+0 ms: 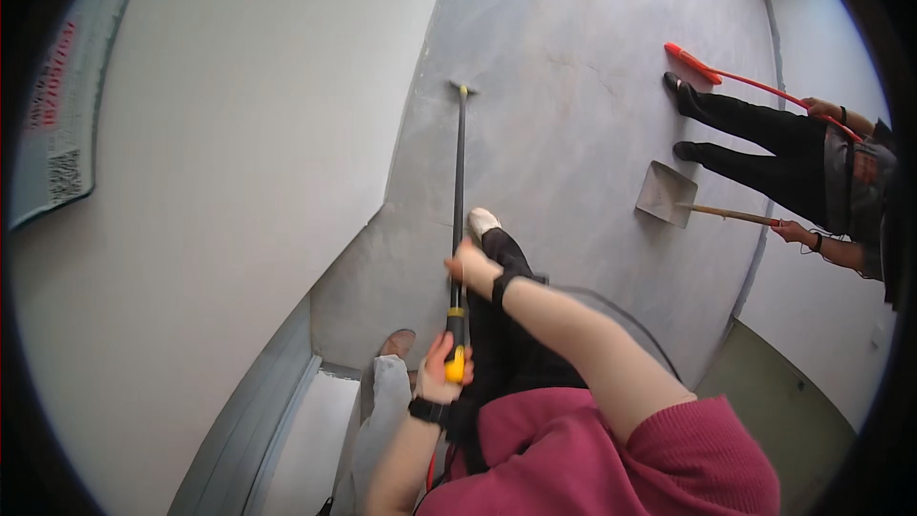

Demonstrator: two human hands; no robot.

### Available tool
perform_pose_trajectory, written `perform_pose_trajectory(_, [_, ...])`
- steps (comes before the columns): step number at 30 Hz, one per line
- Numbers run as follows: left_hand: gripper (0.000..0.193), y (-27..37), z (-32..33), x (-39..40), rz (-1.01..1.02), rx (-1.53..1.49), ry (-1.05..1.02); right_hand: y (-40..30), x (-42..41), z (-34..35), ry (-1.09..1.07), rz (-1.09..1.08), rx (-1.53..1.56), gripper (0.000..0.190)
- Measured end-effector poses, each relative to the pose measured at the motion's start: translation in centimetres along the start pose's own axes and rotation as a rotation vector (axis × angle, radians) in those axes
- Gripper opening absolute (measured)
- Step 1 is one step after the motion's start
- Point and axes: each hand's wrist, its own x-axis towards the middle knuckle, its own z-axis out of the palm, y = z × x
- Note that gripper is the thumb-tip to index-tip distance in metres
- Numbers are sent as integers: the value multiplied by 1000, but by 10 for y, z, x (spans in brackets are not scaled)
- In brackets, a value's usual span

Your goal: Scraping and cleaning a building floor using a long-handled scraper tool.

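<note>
A long-handled floor scraper with a dark pole reaches away from me across the grey floor. Its narrow head touches or almost touches the floor near the base of the left wall. My left hand is wrapped around the black and yellow grip at the near end. Further up the pole, my right hand closes around the shaft, slightly blurred. My white shoe is on the floor just right of the pole. Both my wrists wear black bands.
To the right, another person holds an orange broom and a long-handled dustpan. Someone else's brown shoe and pale trouser leg show by a doorway at lower left. A white wall bears a sign with writing.
</note>
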Motion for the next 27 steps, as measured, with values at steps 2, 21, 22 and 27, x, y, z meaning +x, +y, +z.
perform_pose_trajectory(2, [24,-18,-37,-33,-52,-16,55,15,-31,42,-61,30,-101,39])
perform_pose_trajectory(21, [35,-53,-62,-34,304,606,26,95,-25,82,21,43,-22,49])
perform_pose_trajectory(22, [35,-55,-82,-51,147,383,57,44,-80,68,-71,69,0,60])
perform_pose_trajectory(27, [35,-39,-44,-43,-78,148,131,34,-76,36,-49,128,130,58])
